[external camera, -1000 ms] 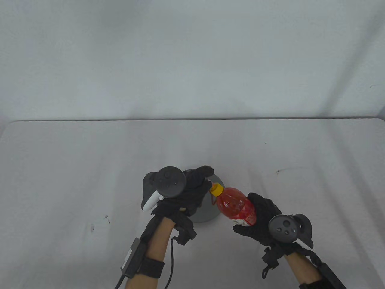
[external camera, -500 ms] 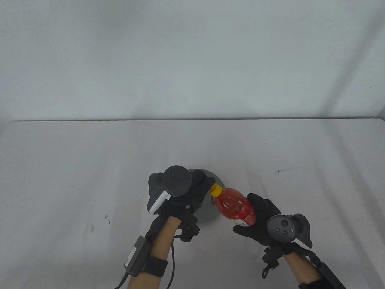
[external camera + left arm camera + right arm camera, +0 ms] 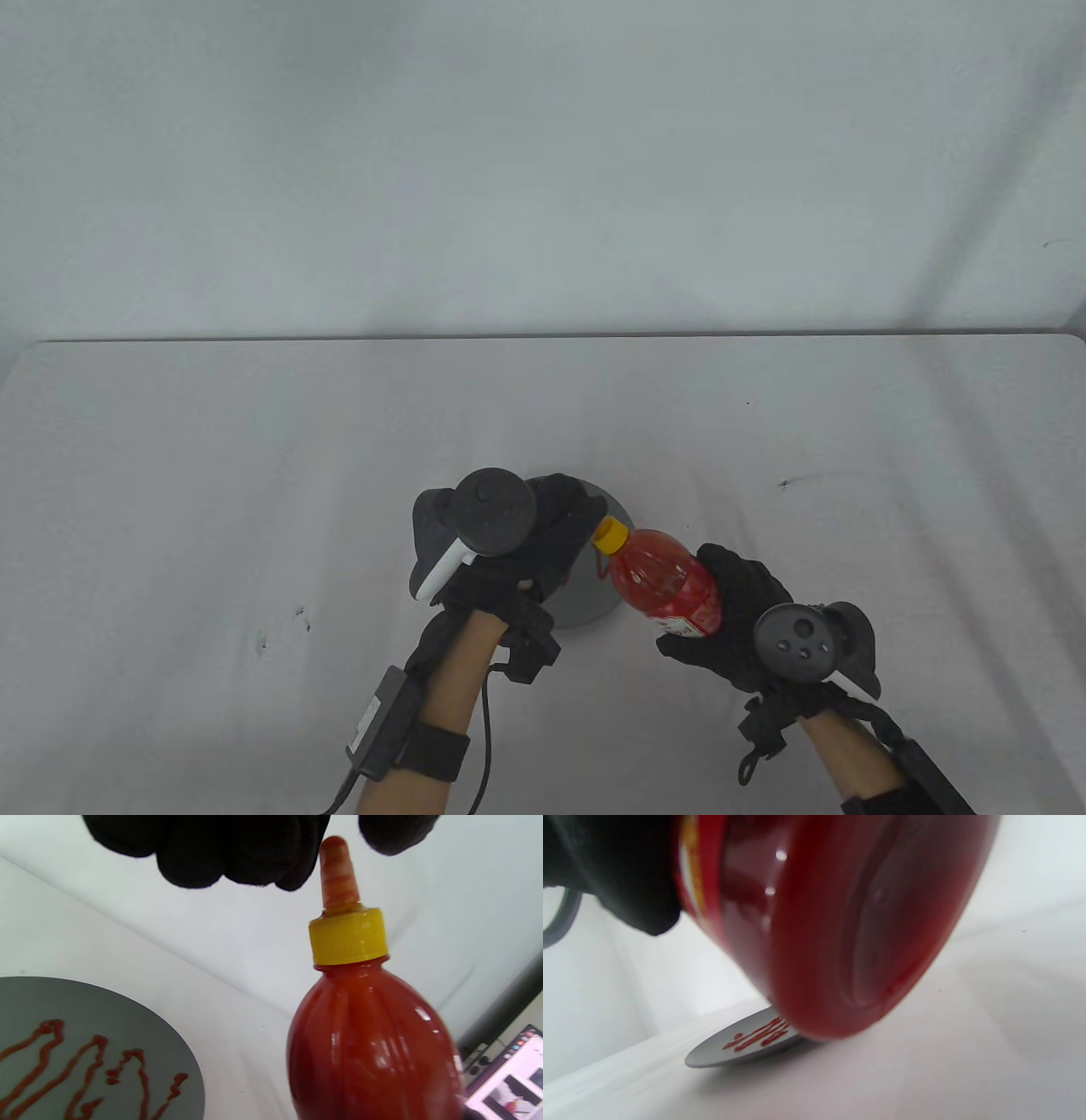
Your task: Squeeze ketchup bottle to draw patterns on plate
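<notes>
A red ketchup bottle [image 3: 662,586] with a yellow cap [image 3: 609,535] is gripped round its lower body by my right hand [image 3: 738,628], tilted, nozzle towards the left. It fills the right wrist view [image 3: 840,921]. A grey plate [image 3: 598,607] lies under my left hand [image 3: 517,552] and carries wavy ketchup lines [image 3: 89,1069]. In the left wrist view the bare nozzle [image 3: 338,874] stands between my curled left fingers [image 3: 237,853] and thumb [image 3: 394,832]. Whether they touch it or hold anything is hidden.
The white table [image 3: 254,441] has a few small dark marks at the left [image 3: 301,613] and right [image 3: 785,484]. Its far edge meets a white backdrop [image 3: 543,170]. A laptop screen [image 3: 513,1077] shows beyond the table in the left wrist view.
My left fingers, stretched over the plate's far rim a second ago, have curled in by the bottle's nozzle, and the left tracker has turned. The right hand and bottle have hardly moved.
</notes>
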`<state>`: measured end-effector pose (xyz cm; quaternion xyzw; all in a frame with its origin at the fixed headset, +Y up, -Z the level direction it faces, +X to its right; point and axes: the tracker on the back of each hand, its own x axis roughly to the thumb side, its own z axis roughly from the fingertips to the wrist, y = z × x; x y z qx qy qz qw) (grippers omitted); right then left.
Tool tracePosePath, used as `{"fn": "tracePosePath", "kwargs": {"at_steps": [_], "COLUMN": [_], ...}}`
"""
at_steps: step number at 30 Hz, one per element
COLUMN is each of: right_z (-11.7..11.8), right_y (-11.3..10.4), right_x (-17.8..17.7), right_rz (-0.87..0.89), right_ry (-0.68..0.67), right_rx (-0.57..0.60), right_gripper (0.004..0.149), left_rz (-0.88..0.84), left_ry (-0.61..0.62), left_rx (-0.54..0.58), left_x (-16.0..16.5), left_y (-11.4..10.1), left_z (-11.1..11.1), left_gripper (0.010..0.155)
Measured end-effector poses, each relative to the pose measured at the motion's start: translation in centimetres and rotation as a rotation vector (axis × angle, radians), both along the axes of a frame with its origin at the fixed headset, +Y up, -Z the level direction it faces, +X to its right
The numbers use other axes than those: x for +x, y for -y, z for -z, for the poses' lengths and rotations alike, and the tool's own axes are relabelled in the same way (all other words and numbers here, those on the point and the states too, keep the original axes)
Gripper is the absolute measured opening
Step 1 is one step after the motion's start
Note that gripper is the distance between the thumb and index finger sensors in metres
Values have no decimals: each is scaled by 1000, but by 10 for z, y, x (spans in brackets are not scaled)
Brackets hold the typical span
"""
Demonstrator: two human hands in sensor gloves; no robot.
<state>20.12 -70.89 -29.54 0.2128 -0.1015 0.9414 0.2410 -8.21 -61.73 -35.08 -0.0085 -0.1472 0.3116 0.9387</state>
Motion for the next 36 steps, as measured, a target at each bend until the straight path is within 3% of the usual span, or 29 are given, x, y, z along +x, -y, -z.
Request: {"fn": "tracePosePath", "kwargs": {"at_steps": [5, 10, 14, 16, 19, 24, 27, 31, 36], "right_z": [0, 0, 1, 1, 1, 1, 1, 0, 0], "right_y": [1, 1, 1, 2, 2, 1, 2, 2, 3], "right_x": [0, 1, 1, 0, -1, 0, 0, -1, -1], "right_rz": [-5, -4, 10, -4, 17, 16, 12, 0, 4], "right_ry": [-2, 0, -4, -15, -12, 3, 6, 6, 0], "right_rx": [2, -1, -9, -17, -26, -14, -18, -14, -28], "right_gripper": [99, 99, 99, 99, 98, 98, 98, 98, 98], "left_rz": [-11, 10, 20, -20, -123, -62, 81, 147, 126], "left_ry": [19, 113, 163, 188, 154, 2, -58, -68, -42], "left_rx": [-40, -27, 47, 4, -6, -6, -46, -126, -109], "left_x": [6, 11, 13, 12, 9, 5, 8, 18, 22], "left_y": [1, 0, -1, -2, -1, -5, -7, -4, -3], "left_z": [3, 5, 2, 3, 6, 4, 6, 10, 13], "left_gripper": [51, 50, 50, 48, 47, 60, 66, 59, 51]}}
